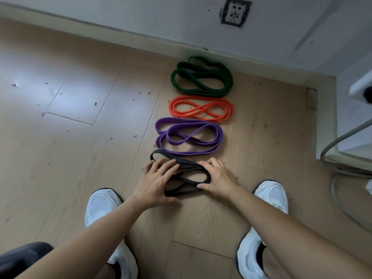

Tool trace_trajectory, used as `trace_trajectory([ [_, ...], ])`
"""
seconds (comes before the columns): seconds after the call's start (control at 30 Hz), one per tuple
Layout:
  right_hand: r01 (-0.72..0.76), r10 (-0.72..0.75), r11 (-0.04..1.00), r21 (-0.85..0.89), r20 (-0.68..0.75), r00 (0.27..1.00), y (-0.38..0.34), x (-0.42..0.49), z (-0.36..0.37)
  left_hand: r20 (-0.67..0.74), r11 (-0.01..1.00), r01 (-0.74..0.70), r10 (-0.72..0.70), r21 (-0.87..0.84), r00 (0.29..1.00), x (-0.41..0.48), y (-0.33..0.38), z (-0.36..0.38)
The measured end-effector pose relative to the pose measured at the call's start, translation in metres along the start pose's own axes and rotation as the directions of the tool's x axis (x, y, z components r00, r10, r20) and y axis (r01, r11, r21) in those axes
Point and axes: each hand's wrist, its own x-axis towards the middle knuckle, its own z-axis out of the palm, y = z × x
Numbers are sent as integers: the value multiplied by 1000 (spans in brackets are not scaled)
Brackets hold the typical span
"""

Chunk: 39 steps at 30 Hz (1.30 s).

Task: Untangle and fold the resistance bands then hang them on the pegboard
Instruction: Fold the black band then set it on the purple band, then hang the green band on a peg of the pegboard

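Observation:
Four resistance bands lie coiled in a row on the wooden floor. Farthest, by the wall, is the green band (202, 77), then the orange band (201, 108), then the purple band (189, 136). Nearest me is the black band (187, 178), folded into loops. My left hand (157, 182) presses on its left side with fingers spread over the loops. My right hand (216, 177) grips its right end, thumb under and fingers over. No pegboard is in view.
My two white shoes (102, 206) (261, 224) stand either side of the black band. A white wall with a socket (235, 13) runs along the back. A white unit (354, 125) and grey cables (330, 150) sit at the right.

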Motion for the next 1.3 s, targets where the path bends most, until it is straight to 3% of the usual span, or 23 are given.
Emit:
trace_trajectory([
  [0.1,-11,11,1000,-12,-1,1000,-1,-1,2,73,1000,10,-10,6,997,-3,-4,4],
  [0.3,87,-69,974,-207,90,994,-3,-4,8,-90,996,58,-65,-71,994,3,-4,3],
  [0.43,56,-49,975,-216,38,998,-4,2,5,-43,988,49,-56,-149,998,5,-6,-1],
  [0.67,70,-46,986,-152,154,987,5,6,-12,11,989,3,-1,-151,1000,6,-12,-15],
  [0.83,-36,36,999,-4,-11,999,6,22,-49,-89,949,1,-31,-317,996,28,-17,-43],
  [1.03,-162,198,967,195,-183,963,12,69,-109,-176,901,97,-187,-424,967,100,-13,-97],
  [1.3,-130,135,991,35,-289,948,53,163,-179,-211,876,27,-146,-482,967,217,-16,-122],
])
